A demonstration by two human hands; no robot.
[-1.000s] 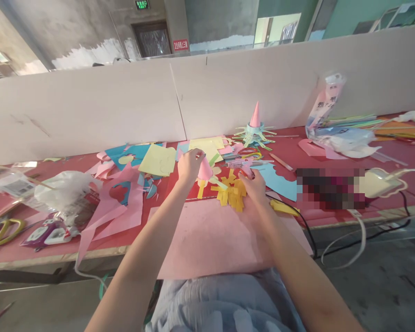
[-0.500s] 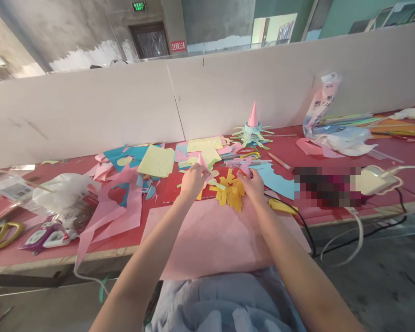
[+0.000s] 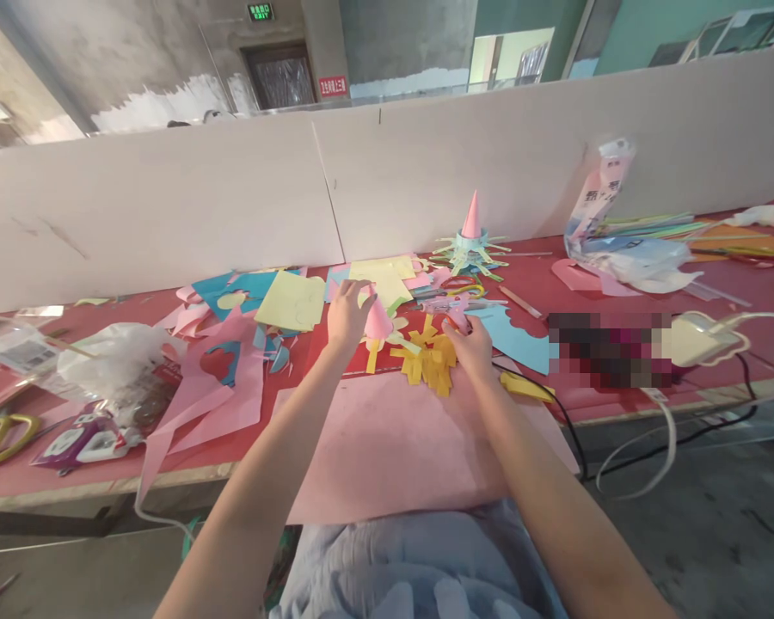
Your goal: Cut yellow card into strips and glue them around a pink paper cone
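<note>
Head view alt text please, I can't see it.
The left hand is at the top of a pink paper cone; the right hand holds a pink glue gun. Yellow fringed paper lies between them; behind, another pink cone stands in a pale-blue fringed paper base on a red table.

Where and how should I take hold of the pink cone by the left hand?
Probably near its narrow tip, with a light pinch from above and the left: the pink cone points up and widens downward, so the top offers the slimmest part. The left hand is at that upper part, while yellow fringed paper lies close on the right.
</note>
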